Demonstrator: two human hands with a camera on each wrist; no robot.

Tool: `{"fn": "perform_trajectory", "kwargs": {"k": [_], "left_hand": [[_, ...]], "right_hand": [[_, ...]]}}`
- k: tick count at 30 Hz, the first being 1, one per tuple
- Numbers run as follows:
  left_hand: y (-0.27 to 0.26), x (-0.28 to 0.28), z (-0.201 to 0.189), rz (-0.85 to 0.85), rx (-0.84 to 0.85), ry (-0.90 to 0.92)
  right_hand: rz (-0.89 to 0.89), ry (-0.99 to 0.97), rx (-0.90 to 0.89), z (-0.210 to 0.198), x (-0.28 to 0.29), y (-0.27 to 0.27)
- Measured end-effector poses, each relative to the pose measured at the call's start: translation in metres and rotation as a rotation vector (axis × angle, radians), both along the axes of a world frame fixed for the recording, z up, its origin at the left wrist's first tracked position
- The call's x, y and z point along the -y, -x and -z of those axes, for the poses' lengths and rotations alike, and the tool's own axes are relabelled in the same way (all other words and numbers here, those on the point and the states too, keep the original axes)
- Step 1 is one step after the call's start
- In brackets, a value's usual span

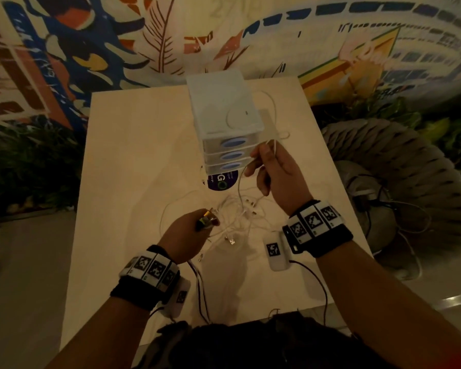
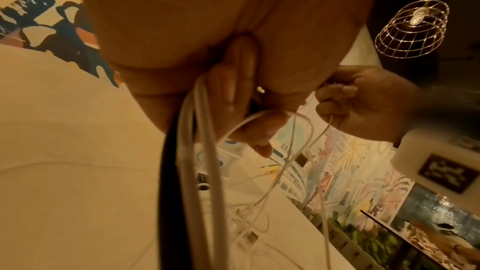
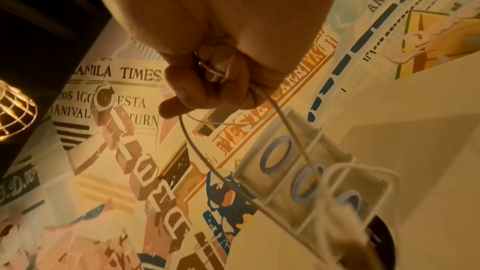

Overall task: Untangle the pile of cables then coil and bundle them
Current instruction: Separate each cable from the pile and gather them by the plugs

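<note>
A tangled pile of thin white cables (image 1: pixel 240 214) with loose plugs lies in the middle of the pale table (image 1: pixel 133 155). My left hand (image 1: pixel 208 222) hovers at the pile's left edge. Its fingers curl round several white cable strands (image 2: pixel 202 151) and a dark one, and something small and shiny shows at the fingertips. My right hand (image 1: pixel 261 166) is raised above the pile and pinches one white cable (image 1: pixel 239 187), which hangs down into the tangle. In the right wrist view its fingers (image 3: pixel 207 85) are closed round that cable (image 3: pixel 285 126).
A translucent drawer unit (image 1: pixel 224 115) with blue oval handles stands at the back of the table, with a white cable draped over it. A round purple disc (image 1: pixel 218 182) lies at its base. A woven chair (image 1: pixel 397 169) stands to the right and plants (image 1: pixel 24 169) to the left.
</note>
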State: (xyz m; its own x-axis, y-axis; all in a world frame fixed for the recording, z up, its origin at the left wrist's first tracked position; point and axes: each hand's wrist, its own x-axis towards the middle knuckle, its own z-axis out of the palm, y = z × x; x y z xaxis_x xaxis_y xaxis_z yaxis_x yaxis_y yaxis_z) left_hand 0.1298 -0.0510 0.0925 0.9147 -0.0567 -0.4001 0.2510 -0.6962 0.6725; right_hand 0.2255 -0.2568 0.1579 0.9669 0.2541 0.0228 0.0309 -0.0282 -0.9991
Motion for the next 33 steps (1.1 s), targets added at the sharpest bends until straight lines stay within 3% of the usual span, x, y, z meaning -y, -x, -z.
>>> {"fn": "perform_trajectory", "kwargs": {"k": [6,10,14,18,24,27,30,33], "left_hand": [[-0.003,-0.011,0.02,-0.094,-0.041,-0.197],[-0.001,-0.015,0.021,-0.163,-0.004,-0.219],[-0.003,-0.007,0.007,-0.193,0.152,-0.043],[-0.006,0.015,-0.02,-0.085,0.26,0.184],[-0.01,0.024,-0.023,-0.133,0.344,0.177],[-0.01,0.018,-0.024,-0.177,0.377,0.231],[-0.01,0.013,-0.03,-0.22,0.428,0.333],[-0.013,0.011,-0.04,-0.266,0.434,0.38]], "right_hand": [[0.046,0.014,0.031,-0.01,0.013,-0.006],[0.016,0.054,0.028,-0.01,0.017,-0.001],[-0.049,0.102,-0.002,-0.01,0.011,0.006],[-0.136,0.114,-0.008,-0.007,0.0,0.016],[-0.168,0.077,-0.042,0.003,-0.007,0.026],[-0.169,0.24,-0.016,0.018,-0.004,0.028],[-0.287,0.483,0.011,0.042,-0.002,0.032],[-0.354,0.606,0.042,0.06,0.0,0.036]]}}
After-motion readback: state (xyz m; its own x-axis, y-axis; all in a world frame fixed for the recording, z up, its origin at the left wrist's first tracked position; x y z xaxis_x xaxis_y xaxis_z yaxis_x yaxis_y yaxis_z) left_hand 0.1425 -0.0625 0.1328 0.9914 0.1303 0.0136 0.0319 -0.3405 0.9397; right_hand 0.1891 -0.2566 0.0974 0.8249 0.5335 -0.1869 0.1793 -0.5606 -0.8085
